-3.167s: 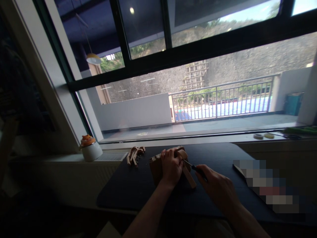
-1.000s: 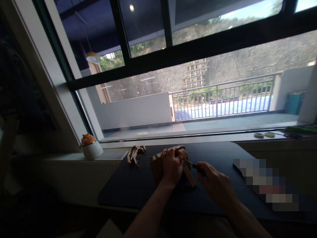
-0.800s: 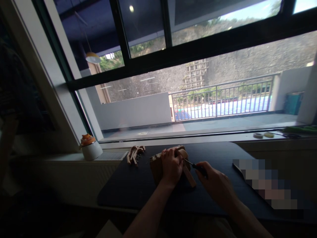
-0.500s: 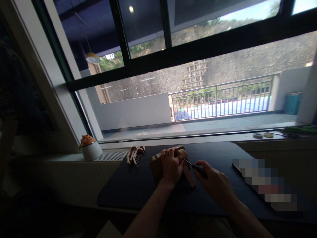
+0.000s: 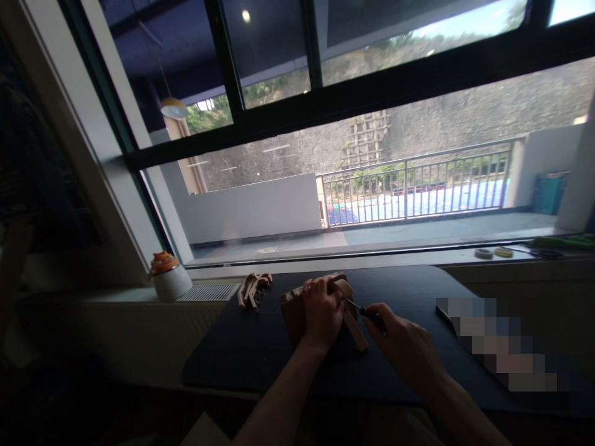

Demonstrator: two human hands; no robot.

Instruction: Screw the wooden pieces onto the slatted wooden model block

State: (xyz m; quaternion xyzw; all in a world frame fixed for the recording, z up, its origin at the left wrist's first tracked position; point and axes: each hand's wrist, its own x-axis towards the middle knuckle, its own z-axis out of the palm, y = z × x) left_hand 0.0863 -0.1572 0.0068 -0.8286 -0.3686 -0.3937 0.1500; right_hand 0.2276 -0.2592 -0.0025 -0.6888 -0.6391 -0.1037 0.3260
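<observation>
My left hand [image 5: 321,313] is closed over a light wooden piece [image 5: 356,332], whose straight end slants down toward me and whose rounded end shows past the fingers. Under and beside that hand is a brown box-like block [image 5: 292,314], perhaps cardboard. A screwdriver [image 5: 374,319] with a dark handle is gripped in my right hand [image 5: 403,339]. Its metal shaft points left, and the tip meets the wooden piece beside my left fingers. Whether a screw is under the tip is hidden.
On the dark table [image 5: 232,356], curved wooden parts [image 5: 251,288] lie at the back left with small screws [image 5: 261,296] beside them. A white pot [image 5: 171,284] stands left of the table. Tape rolls [image 5: 484,253] rest on the windowsill. A blurred-out flat object lies at right.
My right hand has turned slightly on the screwdriver handle. My left hand, the wooden piece and the brown block stay where they were.
</observation>
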